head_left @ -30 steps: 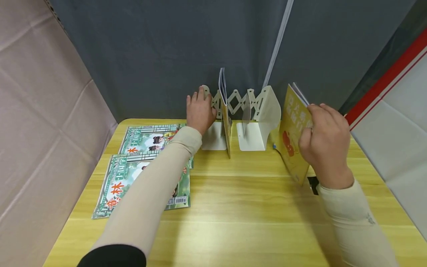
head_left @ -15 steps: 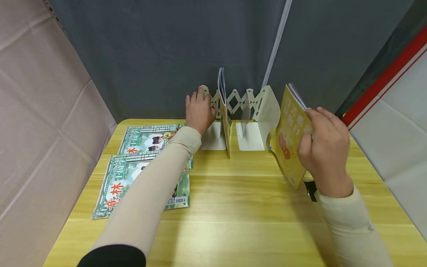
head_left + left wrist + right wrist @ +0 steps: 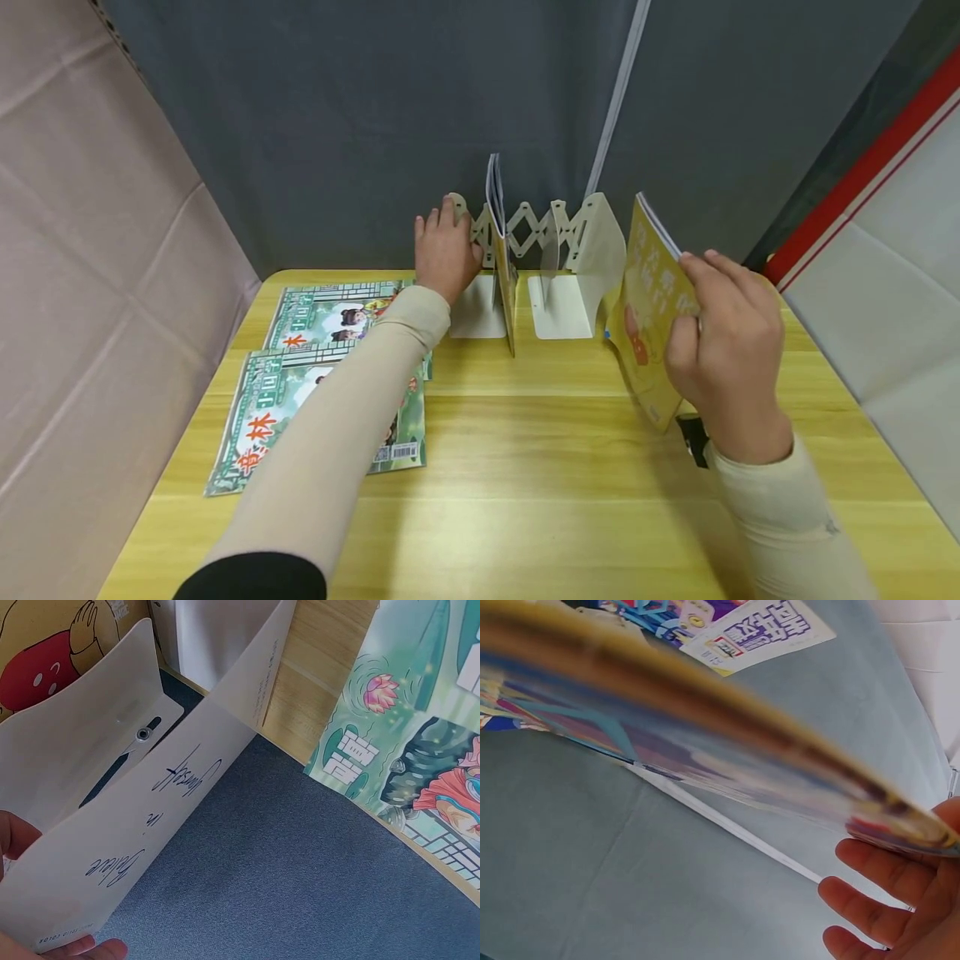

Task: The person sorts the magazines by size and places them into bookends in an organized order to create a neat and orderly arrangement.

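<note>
My left hand (image 3: pixel 444 250) grips the left end plate (image 3: pixel 112 855) of a cream extendable book rack (image 3: pixel 558 267) at the table's back edge. One yellow book (image 3: pixel 501 250) stands upright in the rack's left slot. To the rack's right, my right hand (image 3: pixel 723 342) holds a thin yellow picture book (image 3: pixel 648 308) upright and tilted, fingers on top and thumb on the cover. That book's lower corner is close to the table. In the right wrist view its blurred edge (image 3: pixel 705 735) crosses the frame above my fingers (image 3: pixel 870 900).
Two green magazines (image 3: pixel 315 392) lie flat on the left of the yellow wooden table (image 3: pixel 540 492). A grey curtain hangs behind the rack, a beige cloth wall stands at the left, and a white panel with a red stripe (image 3: pixel 862 192) at the right.
My right hand has carried the yellow picture book a little to the left, closer to the rack's right end plate. The left hand has stayed on the rack.
</note>
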